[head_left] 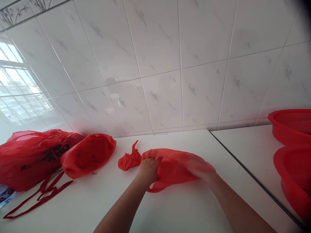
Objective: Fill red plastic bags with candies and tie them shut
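Note:
A thin red plastic bag (173, 173) lies spread on the white tabletop in front of me. My left hand (149, 168) is closed on the left part of its rim, with its fingertips partly hidden by the film. My right hand (199, 166) reaches in under the upper layer at the right. Its fingers look stretched out, blurred through the red plastic. Just beyond my left hand sits a small knotted red plastic bag (130, 160), its twisted end pointing up.
At the left are an opened red bag (91, 153), a larger full red bag (36, 158) and dark red straps (52, 194). Two red plastic baskets (282, 129) stand at the right, past a seam in the tabletop (245, 165). A tiled wall (160, 94) rises behind.

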`<move>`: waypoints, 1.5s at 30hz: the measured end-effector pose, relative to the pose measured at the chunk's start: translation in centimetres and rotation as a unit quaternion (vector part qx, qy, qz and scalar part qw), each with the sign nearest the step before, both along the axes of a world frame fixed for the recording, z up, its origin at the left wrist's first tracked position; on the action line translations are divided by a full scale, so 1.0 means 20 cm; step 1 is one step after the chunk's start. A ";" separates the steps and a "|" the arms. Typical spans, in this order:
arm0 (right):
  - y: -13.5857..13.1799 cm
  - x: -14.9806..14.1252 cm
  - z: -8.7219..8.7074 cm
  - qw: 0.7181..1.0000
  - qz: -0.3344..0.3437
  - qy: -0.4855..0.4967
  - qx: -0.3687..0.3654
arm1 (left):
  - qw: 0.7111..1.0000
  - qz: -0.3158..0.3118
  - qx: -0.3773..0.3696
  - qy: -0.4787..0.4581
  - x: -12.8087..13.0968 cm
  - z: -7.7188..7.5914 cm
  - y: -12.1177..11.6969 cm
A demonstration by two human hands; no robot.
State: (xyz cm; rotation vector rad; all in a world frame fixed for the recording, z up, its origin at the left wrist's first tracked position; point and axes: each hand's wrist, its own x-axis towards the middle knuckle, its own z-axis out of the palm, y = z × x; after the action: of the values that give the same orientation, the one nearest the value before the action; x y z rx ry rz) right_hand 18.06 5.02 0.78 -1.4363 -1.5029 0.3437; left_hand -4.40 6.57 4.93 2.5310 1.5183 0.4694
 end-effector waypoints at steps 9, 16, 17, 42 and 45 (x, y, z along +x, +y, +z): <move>0.00 0.17 0.20 0.929 0.215 -0.063 -0.296 | 0.986 -0.056 -0.077 0.136 -0.05 0.07 -0.05; -0.04 0.18 0.26 0.922 0.204 -0.140 -0.297 | 0.983 -0.090 -0.063 0.146 0.02 0.14 -0.13; -0.06 0.15 0.28 0.927 0.181 -0.158 -0.289 | 0.985 -0.097 -0.059 0.130 0.03 0.15 -0.14; -0.05 0.10 0.27 0.872 0.251 -0.220 -0.359 | 0.941 0.048 -0.201 -0.268 -0.10 0.02 0.03; -0.06 0.08 0.30 0.875 0.244 -0.226 -0.352 | 0.938 0.019 -0.116 -0.325 -0.07 0.12 -0.07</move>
State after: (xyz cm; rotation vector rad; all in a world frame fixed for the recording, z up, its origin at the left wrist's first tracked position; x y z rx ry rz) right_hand 19.69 3.74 6.77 -1.7478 -2.2812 1.0014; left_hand -5.87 5.14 7.33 1.8897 1.2670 0.9503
